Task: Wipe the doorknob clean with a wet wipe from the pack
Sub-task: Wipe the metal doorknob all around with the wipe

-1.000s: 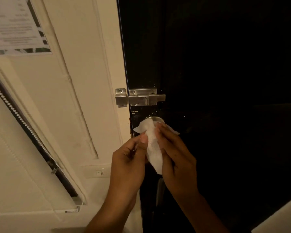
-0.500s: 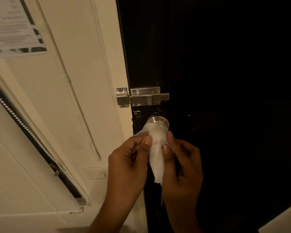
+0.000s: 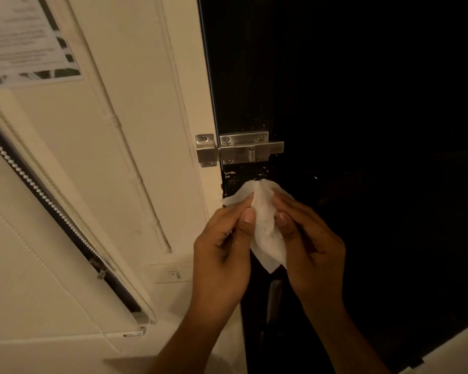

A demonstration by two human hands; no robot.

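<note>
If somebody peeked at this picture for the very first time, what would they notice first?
Probably the white wet wipe, bright against the black door, pinched between the left hand and the right hand in the middle of the picture. Just above it shines a silver bolt latch joining the door to the cream frame. At top left, a printed paper notice hangs on the wall.

Hands: two, a left hand [image 3: 222, 255] and a right hand [image 3: 312, 248]. Wet wipe [image 3: 265, 225]: one, white, crumpled. Door [image 3: 362, 90]: one, dark. Slide bolt latch [image 3: 250, 151]: one, metal, with one keeper plate [image 3: 206, 150] on the frame. Wall switch [image 3: 174, 274]: one. Printed notice [image 3: 25, 41] on the wall: one. Roller blind [image 3: 52, 211]: one, with one bead chain [image 3: 38, 188].
</note>
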